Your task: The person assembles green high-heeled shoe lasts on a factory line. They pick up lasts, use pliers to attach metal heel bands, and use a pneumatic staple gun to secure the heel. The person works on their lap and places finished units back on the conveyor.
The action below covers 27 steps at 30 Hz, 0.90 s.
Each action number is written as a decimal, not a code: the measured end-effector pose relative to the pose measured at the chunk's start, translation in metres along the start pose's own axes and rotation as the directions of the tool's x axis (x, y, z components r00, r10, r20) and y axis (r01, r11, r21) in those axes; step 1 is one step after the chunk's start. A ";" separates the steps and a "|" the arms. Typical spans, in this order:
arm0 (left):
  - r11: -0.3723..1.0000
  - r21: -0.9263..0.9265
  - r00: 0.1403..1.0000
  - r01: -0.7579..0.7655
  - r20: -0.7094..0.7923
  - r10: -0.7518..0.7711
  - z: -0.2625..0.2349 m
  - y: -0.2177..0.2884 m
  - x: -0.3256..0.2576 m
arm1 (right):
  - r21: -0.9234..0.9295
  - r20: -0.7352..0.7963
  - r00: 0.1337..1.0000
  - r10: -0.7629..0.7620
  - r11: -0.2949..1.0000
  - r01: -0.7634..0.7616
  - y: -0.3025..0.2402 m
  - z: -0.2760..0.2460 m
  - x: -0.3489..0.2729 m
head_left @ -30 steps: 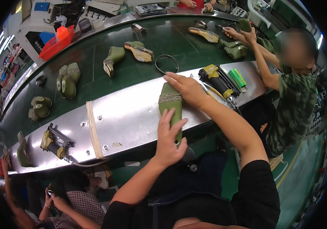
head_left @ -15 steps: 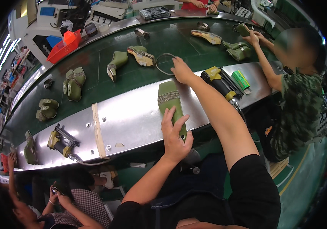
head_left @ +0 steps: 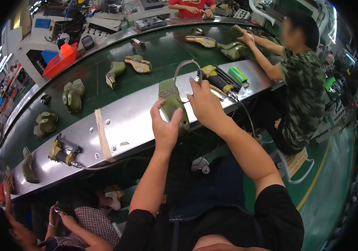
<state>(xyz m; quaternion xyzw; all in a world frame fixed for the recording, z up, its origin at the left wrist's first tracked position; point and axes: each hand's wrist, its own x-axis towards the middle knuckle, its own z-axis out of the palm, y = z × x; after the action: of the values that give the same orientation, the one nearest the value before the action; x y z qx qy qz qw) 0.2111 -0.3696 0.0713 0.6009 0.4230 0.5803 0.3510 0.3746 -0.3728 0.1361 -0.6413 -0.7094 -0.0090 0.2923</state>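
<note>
A green shoe last (head_left: 173,104) with a glittery strap across it lies on the metal ledge in front of me, its holed end toward me. My left hand (head_left: 165,127) is over its near end, fingers and thumb spread; whether they touch it is hard to tell. My right hand (head_left: 207,104) is closed on a thin grey hoop (head_left: 188,61), held upright just above the right side of the last. The hoop's lower part is partly hidden by my fingers.
A yellow-black nail gun (head_left: 214,77) and a green box (head_left: 238,74) lie to the right; another nail gun (head_left: 64,151) lies left. Several green lasts (head_left: 73,96) rest on the green belt (head_left: 91,67). A co-worker in camouflage (head_left: 302,75) sits at right, another person (head_left: 74,226) at lower left.
My right hand has brought the hoop from over the belt back toward me, beside the last, and it now stands upright. My left hand's fingers have spread. The whole view has shifted.
</note>
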 end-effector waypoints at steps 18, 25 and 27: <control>0.305 -0.464 0.548 0.832 0.772 -0.322 -0.052 0.041 -0.005 | 0.715 0.058 0.992 -0.112 0.698 0.037 -0.021 -0.057 -0.105; 0.810 -0.268 0.796 0.522 0.493 -0.350 -0.035 0.034 0.021 | 0.490 -0.065 0.967 -0.245 0.837 0.245 0.015 -0.046 -0.093; 0.941 -0.081 0.868 0.328 0.420 -0.266 -0.025 0.030 0.032 | 0.467 -0.060 0.971 -0.233 0.853 0.234 0.025 -0.035 -0.092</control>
<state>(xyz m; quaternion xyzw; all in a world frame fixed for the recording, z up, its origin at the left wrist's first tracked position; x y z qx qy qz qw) 0.1886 -0.3541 0.1139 0.6067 0.3843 0.4132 0.5599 0.4117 -0.4656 0.1165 -0.4604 -0.7627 0.1276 0.4360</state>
